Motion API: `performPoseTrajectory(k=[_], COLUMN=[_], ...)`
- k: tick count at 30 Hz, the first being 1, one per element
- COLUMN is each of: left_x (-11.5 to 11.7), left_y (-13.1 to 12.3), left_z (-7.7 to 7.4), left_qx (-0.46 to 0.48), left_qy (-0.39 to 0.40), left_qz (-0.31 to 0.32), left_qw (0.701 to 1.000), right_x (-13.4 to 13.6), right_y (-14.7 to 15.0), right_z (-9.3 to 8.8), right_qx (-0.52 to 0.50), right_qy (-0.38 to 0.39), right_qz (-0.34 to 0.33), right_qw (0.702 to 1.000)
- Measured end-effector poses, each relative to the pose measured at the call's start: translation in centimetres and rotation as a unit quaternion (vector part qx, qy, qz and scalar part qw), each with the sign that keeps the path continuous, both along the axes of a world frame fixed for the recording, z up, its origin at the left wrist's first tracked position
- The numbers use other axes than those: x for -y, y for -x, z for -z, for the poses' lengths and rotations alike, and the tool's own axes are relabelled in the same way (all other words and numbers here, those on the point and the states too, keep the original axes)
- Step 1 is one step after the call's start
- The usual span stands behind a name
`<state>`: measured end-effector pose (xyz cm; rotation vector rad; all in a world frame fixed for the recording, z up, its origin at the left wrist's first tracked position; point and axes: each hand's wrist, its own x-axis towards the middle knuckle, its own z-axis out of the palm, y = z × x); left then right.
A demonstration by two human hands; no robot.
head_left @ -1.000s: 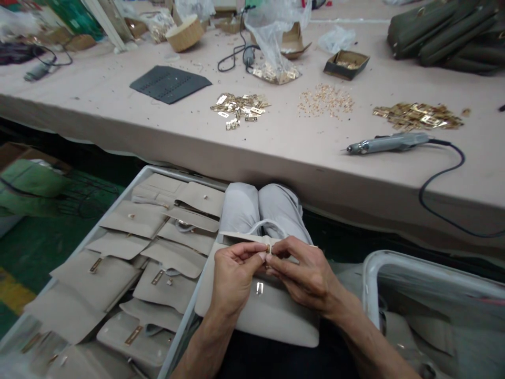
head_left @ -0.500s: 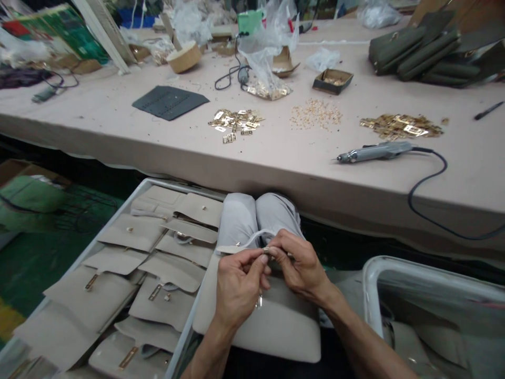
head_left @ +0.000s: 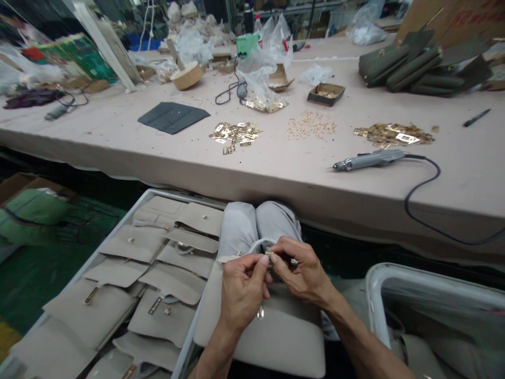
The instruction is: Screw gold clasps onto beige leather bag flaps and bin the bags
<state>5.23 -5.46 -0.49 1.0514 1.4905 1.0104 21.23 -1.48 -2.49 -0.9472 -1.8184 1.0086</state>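
A beige handbag lies across my lap, with a shiny metal piece on its front. Above it, my left hand and my right hand meet, thumbs and fingertips pinched together. Between the fingertips shows a small gold metal fitting, mostly covered by the fingers. A narrow beige strap curves up from the bag toward the fitting; whether they are joined is hidden.
To the left, a white-rimmed bin holds several beige bags. A second bin stands right. On the table lie an electric screwdriver, gold plates, tiny screws, more plates and dark green bags.
The camera view has tilted up slightly, so the table sits lower in the picture. Both hands stay together, and the small fitting has turned a little between the fingertips.
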Motion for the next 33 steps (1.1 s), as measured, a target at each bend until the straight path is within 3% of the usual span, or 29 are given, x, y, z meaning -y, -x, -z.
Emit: performPoseTrajectory(k=[13, 22, 29, 33], left_x=[0.3, 0.1, 0.9, 0.2], left_y=[-0.7, -1.1, -0.6, -0.1], left_z=[0.4, 0.3, -0.5, -0.5], left_qx=[-0.051, -0.016, -0.039, -0.006], left_qy=[-0.025, 0.0, -0.081, -0.054], left_qz=[-0.028, -0.039, -0.037, 0.008], left_qw=[0.998, 0.999, 0.995, 0.998], right_x=[0.0, -0.4, -0.9, -1.0], right_y=[0.7, 0.5, -0.1, -0.2], right_z=[-1.0, -0.3, -0.6, -0.5], right_qx=[-0.002, -0.007, -0.052, -0.06], right_qy=[0.053, 0.158, 0.144, 0.097], right_qz=[0.038, 0.043, 0.048, 0.048], right_qw=[0.998, 0.986, 0.987, 0.992])
